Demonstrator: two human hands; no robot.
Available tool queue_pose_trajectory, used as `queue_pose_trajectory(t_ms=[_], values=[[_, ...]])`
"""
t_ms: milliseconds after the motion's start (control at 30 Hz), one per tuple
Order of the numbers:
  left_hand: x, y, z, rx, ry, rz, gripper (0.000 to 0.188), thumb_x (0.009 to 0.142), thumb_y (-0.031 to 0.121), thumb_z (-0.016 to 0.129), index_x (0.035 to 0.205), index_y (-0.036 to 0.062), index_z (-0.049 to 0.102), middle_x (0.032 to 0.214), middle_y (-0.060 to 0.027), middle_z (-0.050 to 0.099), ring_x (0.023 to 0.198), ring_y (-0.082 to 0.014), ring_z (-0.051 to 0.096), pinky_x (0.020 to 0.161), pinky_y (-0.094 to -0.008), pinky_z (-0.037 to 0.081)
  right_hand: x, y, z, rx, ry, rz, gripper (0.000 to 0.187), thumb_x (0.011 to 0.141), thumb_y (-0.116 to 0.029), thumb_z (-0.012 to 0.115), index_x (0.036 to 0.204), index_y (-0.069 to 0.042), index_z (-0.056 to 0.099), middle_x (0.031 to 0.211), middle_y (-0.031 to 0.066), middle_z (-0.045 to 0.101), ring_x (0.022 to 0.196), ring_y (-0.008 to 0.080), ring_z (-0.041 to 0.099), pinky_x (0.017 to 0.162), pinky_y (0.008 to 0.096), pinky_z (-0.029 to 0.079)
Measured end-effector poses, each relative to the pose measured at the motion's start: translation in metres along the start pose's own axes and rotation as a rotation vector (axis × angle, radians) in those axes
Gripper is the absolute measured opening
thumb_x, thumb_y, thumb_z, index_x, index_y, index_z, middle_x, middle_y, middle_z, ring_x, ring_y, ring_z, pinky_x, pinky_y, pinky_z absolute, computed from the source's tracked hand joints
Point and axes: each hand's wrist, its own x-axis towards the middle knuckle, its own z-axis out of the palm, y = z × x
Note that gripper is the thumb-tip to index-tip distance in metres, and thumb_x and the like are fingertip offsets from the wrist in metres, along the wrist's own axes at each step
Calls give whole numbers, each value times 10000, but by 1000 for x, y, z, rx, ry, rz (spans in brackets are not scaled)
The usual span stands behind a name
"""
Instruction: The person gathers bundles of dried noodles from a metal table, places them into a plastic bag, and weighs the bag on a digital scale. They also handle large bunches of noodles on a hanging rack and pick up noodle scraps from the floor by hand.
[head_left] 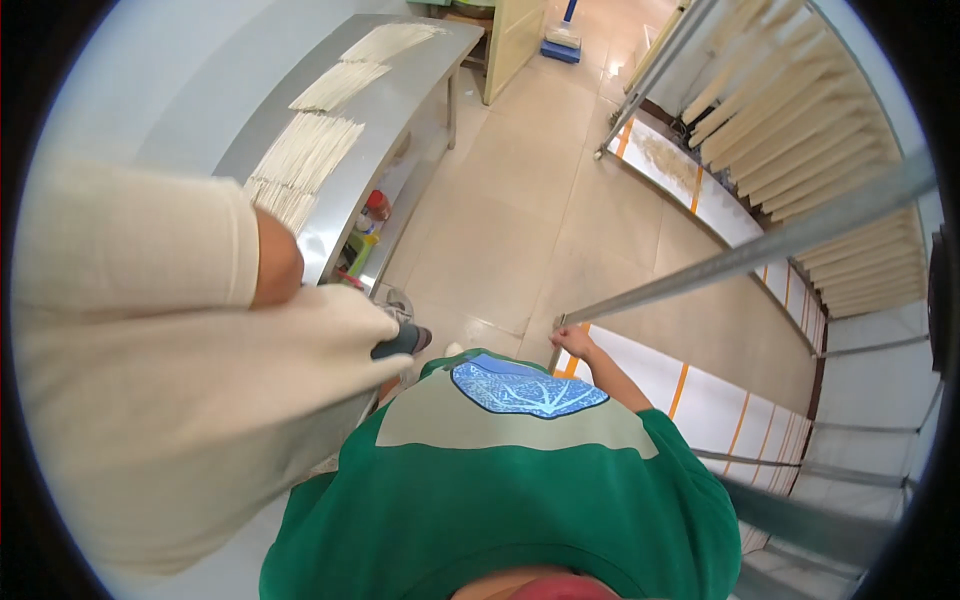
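My right hand (572, 340) is closed, its fingers curled together, beside the lower end of a grey metal rack post (690, 273). Whether the fingers touch the post, or hold anything small, I cannot make out. A white board with orange stripes (645, 372) lies under and to the right of this hand. On my left, my arm runs behind a co-worker's cream shirt (200, 400), so my left hand is hidden. The co-worker's bare arm (280, 260) shows below the sleeve, close to a steel table (425, 60).
Rows of pale noodle-like strands (310, 150) lie along the table. Cream strands (790, 130) hang from a rack at the far right. A shelf beneath the table holds a red-lidded jar (378, 204). A yellow door (513, 45) and blue dustpan (561, 51) are farther off.
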Motion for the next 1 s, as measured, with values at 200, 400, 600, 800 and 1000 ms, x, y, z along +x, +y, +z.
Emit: queue_pose_trajectory(t_ms=[200, 400, 600, 800, 1000], values=[[17, -5, -3, 84, -216, -76, 141, 762, 106, 530, 757, 46, 658, 792, -133, 618, 790, -253, 584, 682, -330, 465, 26, 48, -56, -7, -34, 82, 439, 795, -478, 554, 620, -86, 649, 485, 70, 532, 460, 189, 517, 456, 334, 412], [67, 25, -19, 117, -393, -194, 149, 749, 97, 542, 772, 36, 675, 841, -155, 639, 856, -278, 608, 737, -341, 488, 131, 21, -162, -54, -85, 143, 349, 775, -394, 566, 671, -75, 661, 520, 83, 548, 480, 200, 535, 478, 338, 425], [112, 81, -45, -42, -473, -460, 137, 748, 95, 562, 793, 49, 683, 884, -159, 632, 898, -290, 606, 774, -353, 487, 323, -64, -333, -225, -151, -5, 253, 747, -291, 566, 736, -61, 671, 597, 102, 586, 526, 219, 564, 528, 345, 447], [149, 116, -45, 92, -686, -228, 205, 812, 191, 519, 841, 70, 682, 895, -137, 634, 903, -269, 605, 796, -363, 456, 512, -228, -424, -276, 11, -404, 218, 771, -233, 556, 784, -47, 669, 750, 113, 642, 707, 202, 596, 655, 314, 461], [172, 120, 62, 324, -820, 18, 434, 795, 445, 563, 888, 35, 671, 927, -159, 648, 891, -299, 609, 778, -370, 452, 600, -350, -377, -157, -246, -501, 122, 787, -119, 566, 816, -41, 654, 747, 48, 626, 707, 112, 554, 669, 258, 446]])
